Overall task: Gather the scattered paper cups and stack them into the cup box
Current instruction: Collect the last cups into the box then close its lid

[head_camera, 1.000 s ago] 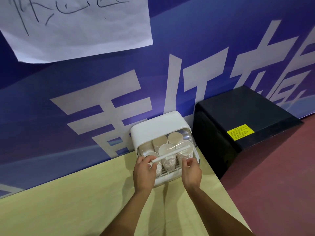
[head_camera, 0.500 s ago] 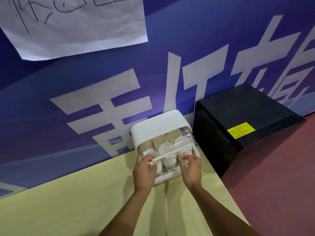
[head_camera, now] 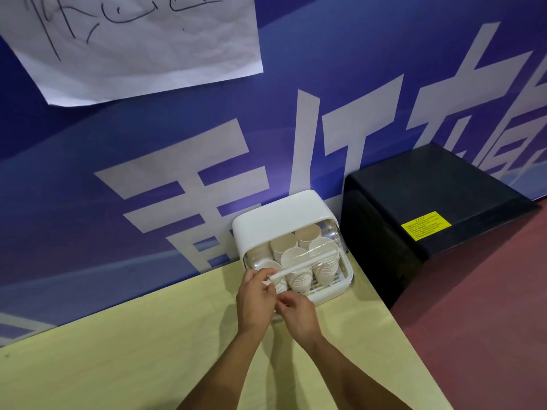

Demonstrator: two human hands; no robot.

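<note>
At the table's point(head_camera: 148, 350) far corner, the cup box point(head_camera: 281, 214) held the stacked paper cups point(head_camera: 296, 258). The left hand point(head_camera: 254, 297) pinched the cover's handle point(head_camera: 307, 263). The right hand point(head_camera: 299, 315) curled beside it, and I couldn't tell whether it held anything. I judged this the closing step: next, swing the cover fully down.

Head view: soft, even indoor light, fairly dim, bluish cast.
Pale glow on the wall banner point(head_camera: 266, 199) just above the cup box point(head_camera: 281, 214); streaky glare on its clear lid point(head_camera: 328, 235); dull sheen on the black cabinet point(head_camera: 429, 179), right. My forearms point(head_camera: 228, 368) throw faint, blurred shadows on the table point(head_camera: 118, 365), near. Focus crisp at the lid handle point(head_camera: 305, 263). Straight edges bow toward the frame's corners.
</note>
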